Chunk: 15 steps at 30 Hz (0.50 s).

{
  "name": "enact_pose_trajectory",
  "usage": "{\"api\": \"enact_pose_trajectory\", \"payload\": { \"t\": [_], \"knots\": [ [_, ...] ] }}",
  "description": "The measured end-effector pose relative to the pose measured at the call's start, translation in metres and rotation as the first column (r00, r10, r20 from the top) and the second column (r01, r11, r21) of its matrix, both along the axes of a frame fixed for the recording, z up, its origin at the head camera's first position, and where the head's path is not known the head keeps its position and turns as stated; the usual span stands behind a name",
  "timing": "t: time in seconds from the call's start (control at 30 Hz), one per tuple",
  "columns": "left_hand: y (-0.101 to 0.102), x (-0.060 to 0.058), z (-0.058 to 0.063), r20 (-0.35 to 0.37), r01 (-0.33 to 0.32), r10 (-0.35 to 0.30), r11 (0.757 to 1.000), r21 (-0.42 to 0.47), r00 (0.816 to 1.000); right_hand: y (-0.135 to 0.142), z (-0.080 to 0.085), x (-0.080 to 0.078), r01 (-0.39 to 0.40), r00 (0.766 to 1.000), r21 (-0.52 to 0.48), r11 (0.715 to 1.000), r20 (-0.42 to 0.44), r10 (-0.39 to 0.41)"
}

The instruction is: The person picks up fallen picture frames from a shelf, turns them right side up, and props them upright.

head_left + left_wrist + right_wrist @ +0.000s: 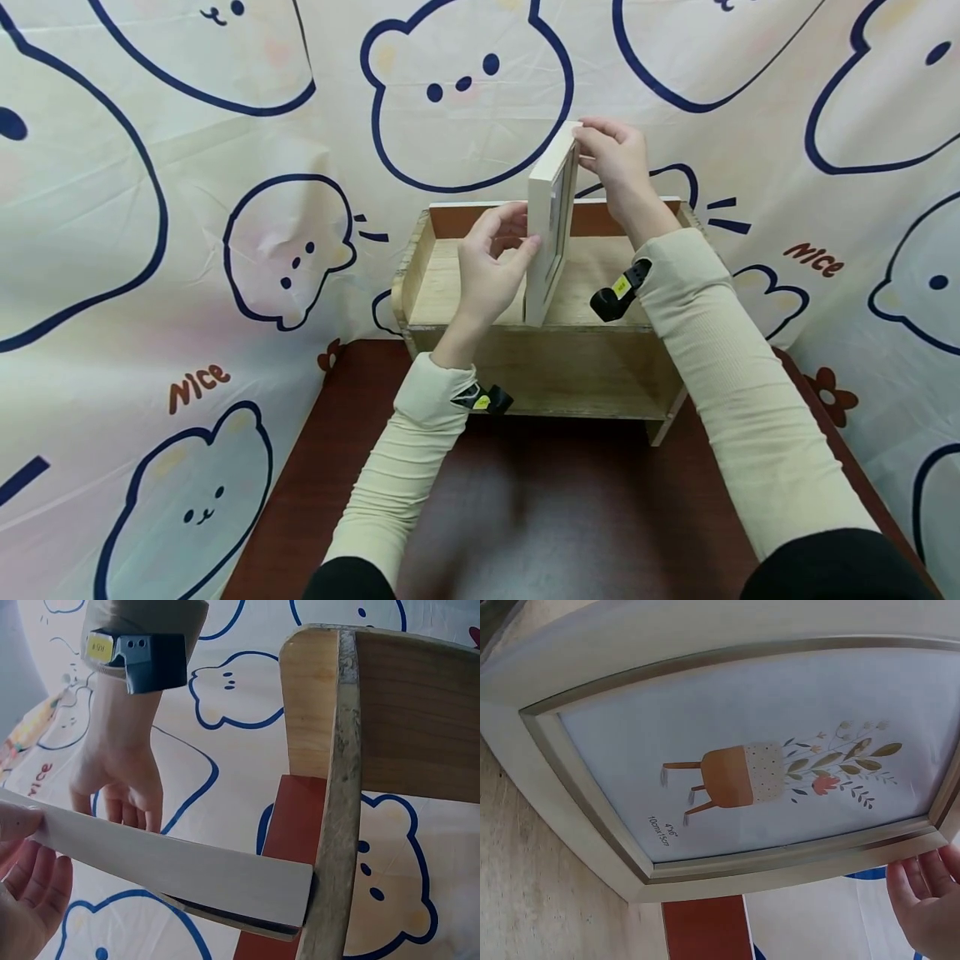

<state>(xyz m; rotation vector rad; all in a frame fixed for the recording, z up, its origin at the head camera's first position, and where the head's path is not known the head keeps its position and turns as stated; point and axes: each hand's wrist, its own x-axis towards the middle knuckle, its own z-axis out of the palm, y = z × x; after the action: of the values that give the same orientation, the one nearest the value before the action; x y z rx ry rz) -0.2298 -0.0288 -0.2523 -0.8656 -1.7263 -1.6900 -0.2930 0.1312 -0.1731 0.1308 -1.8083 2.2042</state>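
Observation:
A cream photo frame (542,250) stands on edge on the top of a small wooden shelf unit (600,258), turned nearly side-on to me in the head view. My left hand (491,262) grips its near side edge, thumb against the edge and fingers bent toward its left face. Up at the top far corner, my right hand (618,162) pinches it between thumb and fingers. Behind glass, the right wrist view shows a printed sheet (765,776) with a potted plant drawing and size text. The frame's left face is hidden.
The shelf unit has a lower shelf (570,379) and raised side panels (412,275). It stands on a dark reddish-brown table (555,517). A cloth backdrop (300,142) with cartoon animals hangs close behind and at both sides. Each wrist carries a small black camera (611,304).

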Motion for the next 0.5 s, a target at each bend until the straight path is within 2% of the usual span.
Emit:
{"api": "enact_pose_trajectory", "payload": {
  "t": [0.17,0.3,0.5],
  "knots": [
    [0.004,0.001,0.0,-0.018,0.021,-0.021,1.0,-0.003,1.0,-0.002,0.0,-0.001,-0.015,1.0,-0.019,1.0,-0.006,0.015],
    [0.006,0.001,0.0,0.012,0.036,-0.036,0.999,-0.018,0.999,-0.003,0.001,-0.002,-0.027,1.0,-0.032,0.999,0.001,0.027],
    [0.008,0.025,0.018,0.086,0.028,-0.023,0.997,-0.065,0.996,-0.004,0.003,-0.002,-0.046,0.999,-0.024,0.999,0.022,0.047]
  ]
}}
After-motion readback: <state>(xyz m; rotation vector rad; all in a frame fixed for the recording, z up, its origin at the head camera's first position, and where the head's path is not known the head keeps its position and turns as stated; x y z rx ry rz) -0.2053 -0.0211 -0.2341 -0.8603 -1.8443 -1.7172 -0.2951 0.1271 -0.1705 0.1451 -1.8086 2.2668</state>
